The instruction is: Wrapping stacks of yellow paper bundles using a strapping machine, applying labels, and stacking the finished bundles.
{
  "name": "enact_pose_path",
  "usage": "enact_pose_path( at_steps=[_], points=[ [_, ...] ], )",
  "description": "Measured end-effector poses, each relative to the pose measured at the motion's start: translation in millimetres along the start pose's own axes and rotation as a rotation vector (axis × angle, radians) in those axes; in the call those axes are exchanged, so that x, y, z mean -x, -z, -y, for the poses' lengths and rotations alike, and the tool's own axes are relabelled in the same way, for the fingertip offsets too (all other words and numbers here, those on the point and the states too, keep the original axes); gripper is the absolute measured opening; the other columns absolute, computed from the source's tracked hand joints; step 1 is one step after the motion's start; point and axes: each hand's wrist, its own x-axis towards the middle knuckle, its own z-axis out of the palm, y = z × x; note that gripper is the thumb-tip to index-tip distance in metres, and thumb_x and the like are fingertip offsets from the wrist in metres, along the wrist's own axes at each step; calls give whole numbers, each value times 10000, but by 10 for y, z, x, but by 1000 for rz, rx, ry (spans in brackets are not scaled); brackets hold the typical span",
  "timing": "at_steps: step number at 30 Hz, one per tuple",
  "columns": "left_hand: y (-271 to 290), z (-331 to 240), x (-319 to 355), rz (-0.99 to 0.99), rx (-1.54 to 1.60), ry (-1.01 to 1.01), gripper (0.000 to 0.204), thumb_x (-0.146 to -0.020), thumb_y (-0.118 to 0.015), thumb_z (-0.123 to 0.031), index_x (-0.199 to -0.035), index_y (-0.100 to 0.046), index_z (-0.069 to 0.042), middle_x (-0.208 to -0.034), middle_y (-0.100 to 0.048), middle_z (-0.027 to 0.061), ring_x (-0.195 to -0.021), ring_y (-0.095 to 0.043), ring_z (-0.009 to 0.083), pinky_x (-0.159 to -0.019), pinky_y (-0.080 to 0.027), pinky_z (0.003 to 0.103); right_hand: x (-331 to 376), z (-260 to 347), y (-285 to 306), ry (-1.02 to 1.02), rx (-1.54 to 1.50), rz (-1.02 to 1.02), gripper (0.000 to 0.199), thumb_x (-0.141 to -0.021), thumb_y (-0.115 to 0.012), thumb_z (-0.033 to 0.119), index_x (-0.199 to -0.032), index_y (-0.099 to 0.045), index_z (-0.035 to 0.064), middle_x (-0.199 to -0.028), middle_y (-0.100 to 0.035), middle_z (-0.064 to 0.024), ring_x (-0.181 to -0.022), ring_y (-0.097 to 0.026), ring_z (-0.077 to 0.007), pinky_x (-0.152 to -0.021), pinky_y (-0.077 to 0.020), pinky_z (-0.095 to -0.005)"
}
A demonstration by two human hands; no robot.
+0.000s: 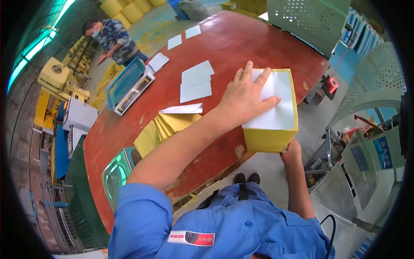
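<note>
A thick block of yellow paper sheets (271, 140) juts over the near right edge of the red table (246, 41). On its top lies a white sheet (281, 108), slightly creased. My left hand (246, 96) rests flat across that sheet with its fingers spread. At the block's lower near right corner, my right hand (292, 150) grips it from beneath, its fingers mostly hidden by the block. Beside my left forearm sits a fanned bundle of folded yellow paper (170, 126) with a white sheet (183, 108) on top.
White cards (196, 88) lie mid-table, two more (184, 36) farther back. A scale with a blue tray (129, 88) stands at the left, a shiny green object (117, 176) nearer me. Perforated metal panels (308, 19) rise at right. A person (116, 41) stands beyond the table.
</note>
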Motion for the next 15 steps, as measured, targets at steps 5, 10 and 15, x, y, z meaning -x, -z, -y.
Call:
enact_pose_path(
  at_steps=[5, 10, 15],
  points=[
    [60, -15, 99, 42, 319, 252, 869, -858, -659, -514, -1463, -339, 21, -1444, -398, 302, -1247, -510, 428, -1030, -434, 425, -17, 15, 87, 20, 79, 35, 331, -937, -512, 148, -1193, -544, -61, -1129, -658, -161, -997, -657, -275, -879, -526, -385],
    [101, 66, 353, 148, 609, 263, 818, -878, -694, -442, -1446, -356, 41, -1322, -538, 272, -1192, -571, 318, -984, -453, 378, 262, -118, 73, 27, 35, -122, 192, -963, -494, 132, -1027, -602, -12, -1002, -667, -114, -919, -657, -215, -814, -543, -349],
    [-19, -168, 630, 94, 715, 99, 832, -882, -692, -445, -1457, -342, 44, -1319, -545, 262, -1162, -588, 288, -977, -454, 366, 788, -230, 370, 171, 12, -82, 330, -966, -472, 161, -1209, -554, -47, -1146, -646, -169, -1011, -649, -267, -865, -528, -375]
  ],
)
